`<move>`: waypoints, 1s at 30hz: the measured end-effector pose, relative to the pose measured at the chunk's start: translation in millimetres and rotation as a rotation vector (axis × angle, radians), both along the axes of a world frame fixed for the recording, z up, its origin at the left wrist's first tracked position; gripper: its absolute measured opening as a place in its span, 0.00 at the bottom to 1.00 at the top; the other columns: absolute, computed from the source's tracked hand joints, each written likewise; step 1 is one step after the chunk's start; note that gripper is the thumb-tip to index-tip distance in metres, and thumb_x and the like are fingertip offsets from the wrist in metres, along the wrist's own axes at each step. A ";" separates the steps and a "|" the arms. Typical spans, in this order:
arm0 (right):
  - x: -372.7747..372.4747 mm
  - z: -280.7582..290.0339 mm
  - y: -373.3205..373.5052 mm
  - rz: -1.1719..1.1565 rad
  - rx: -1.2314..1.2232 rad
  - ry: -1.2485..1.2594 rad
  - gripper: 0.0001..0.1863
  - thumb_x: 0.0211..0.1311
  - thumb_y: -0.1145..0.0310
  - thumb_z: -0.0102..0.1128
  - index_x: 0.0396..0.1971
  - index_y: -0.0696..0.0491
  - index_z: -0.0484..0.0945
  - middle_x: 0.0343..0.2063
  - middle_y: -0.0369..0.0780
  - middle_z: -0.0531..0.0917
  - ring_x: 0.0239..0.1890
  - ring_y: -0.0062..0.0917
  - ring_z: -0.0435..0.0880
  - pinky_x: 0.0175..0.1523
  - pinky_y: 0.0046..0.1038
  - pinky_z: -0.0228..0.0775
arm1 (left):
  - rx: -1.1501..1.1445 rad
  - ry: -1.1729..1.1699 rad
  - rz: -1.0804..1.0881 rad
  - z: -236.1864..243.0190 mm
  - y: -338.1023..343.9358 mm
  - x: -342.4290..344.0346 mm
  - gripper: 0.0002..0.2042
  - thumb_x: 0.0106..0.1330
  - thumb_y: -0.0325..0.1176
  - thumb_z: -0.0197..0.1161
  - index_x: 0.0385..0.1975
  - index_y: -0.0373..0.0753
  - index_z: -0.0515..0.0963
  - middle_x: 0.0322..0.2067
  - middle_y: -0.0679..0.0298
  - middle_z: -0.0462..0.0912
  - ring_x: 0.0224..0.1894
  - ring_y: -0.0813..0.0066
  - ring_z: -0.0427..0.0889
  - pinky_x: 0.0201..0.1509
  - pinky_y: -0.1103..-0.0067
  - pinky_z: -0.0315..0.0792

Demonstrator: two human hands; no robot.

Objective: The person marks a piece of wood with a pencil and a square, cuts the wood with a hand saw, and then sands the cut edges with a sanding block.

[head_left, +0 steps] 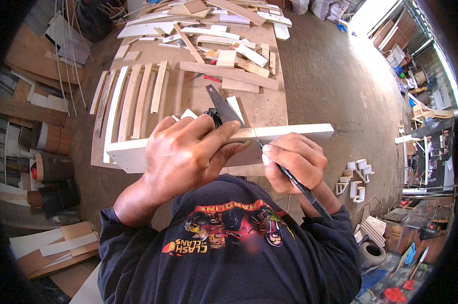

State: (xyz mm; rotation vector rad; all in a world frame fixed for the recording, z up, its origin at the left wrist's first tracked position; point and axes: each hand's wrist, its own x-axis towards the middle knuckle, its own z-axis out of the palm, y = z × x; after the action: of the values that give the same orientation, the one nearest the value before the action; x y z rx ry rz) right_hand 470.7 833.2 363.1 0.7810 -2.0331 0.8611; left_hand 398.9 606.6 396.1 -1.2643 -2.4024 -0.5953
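A long white board point(130, 154) stands on edge across the near side of the worktable, its narrow top edge facing up. My left hand point(183, 147) is closed over it, with index finger and thumb pinching the top edge near the middle. In my right hand point(297, 159) is a slim black pen point(307, 191), its tip at the board beside a thin dark line across the top edge. Just behind my left fingertips lies a dark, tapered saw blade point(220, 101); its lower end is hidden by the hand and board.
Several wooden strips point(132, 99) lie side by side on the worktable point(269, 109). Beyond them are piled offcuts point(229, 38) and red-handled pliers point(211, 78). Small white wooden pieces point(354, 177) sit on the floor at right; sheet scraps point(62, 245) lean at lower left.
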 end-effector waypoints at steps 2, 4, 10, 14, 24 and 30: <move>0.4 -2.0 0.6 -0.006 -0.031 -0.005 0.09 0.49 0.80 0.67 0.32 0.60 0.82 0.26 0.42 0.84 0.25 0.32 0.85 0.31 0.31 0.81 | 0.000 0.000 0.003 -0.4 0.5 0.3 0.16 0.54 0.43 0.77 0.42 0.47 0.88 0.23 0.70 0.79 0.23 0.71 0.81 0.28 0.72 0.70; -0.7 -2.2 0.6 -0.011 -0.029 -0.005 0.08 0.49 0.80 0.67 0.32 0.60 0.82 0.26 0.42 0.85 0.25 0.32 0.86 0.31 0.31 0.81 | 0.000 0.000 0.005 -0.6 1.1 0.4 0.16 0.54 0.43 0.77 0.42 0.47 0.88 0.23 0.70 0.79 0.23 0.71 0.81 0.28 0.72 0.70; -2.2 -1.7 0.7 0.001 -0.015 -0.024 0.08 0.48 0.81 0.66 0.32 0.60 0.82 0.26 0.42 0.85 0.25 0.33 0.86 0.31 0.32 0.81 | -0.006 -0.010 0.015 -3.0 1.6 -0.6 0.16 0.54 0.43 0.77 0.42 0.47 0.88 0.24 0.70 0.80 0.24 0.71 0.82 0.29 0.72 0.71; -2.7 -4.2 1.9 0.005 -0.036 -0.032 0.08 0.48 0.81 0.66 0.32 0.60 0.82 0.26 0.43 0.84 0.25 0.33 0.85 0.31 0.32 0.81 | -0.001 -0.030 0.019 -5.0 2.8 -1.5 0.17 0.54 0.44 0.77 0.42 0.47 0.88 0.23 0.70 0.80 0.24 0.70 0.82 0.29 0.72 0.71; -6.4 -8.8 1.8 0.017 -0.044 -0.059 0.08 0.48 0.81 0.66 0.32 0.60 0.82 0.26 0.43 0.85 0.25 0.34 0.86 0.32 0.32 0.81 | 0.003 -0.061 0.020 -8.1 4.3 -5.7 0.16 0.55 0.45 0.76 0.41 0.47 0.88 0.22 0.68 0.80 0.22 0.69 0.80 0.29 0.72 0.71; -10.5 -12.2 -0.8 0.026 -0.048 -0.079 0.09 0.47 0.82 0.66 0.31 0.60 0.82 0.26 0.43 0.84 0.24 0.35 0.85 0.32 0.32 0.80 | -0.006 -0.123 0.034 -11.5 1.8 -5.9 0.15 0.57 0.45 0.75 0.41 0.46 0.88 0.23 0.67 0.80 0.23 0.67 0.81 0.29 0.70 0.72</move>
State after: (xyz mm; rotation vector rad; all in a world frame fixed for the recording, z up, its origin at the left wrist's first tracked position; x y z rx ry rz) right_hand 460.2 832.4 350.9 0.7586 -2.0675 0.9656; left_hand 393.1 608.4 384.6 -1.2191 -2.5219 -0.6746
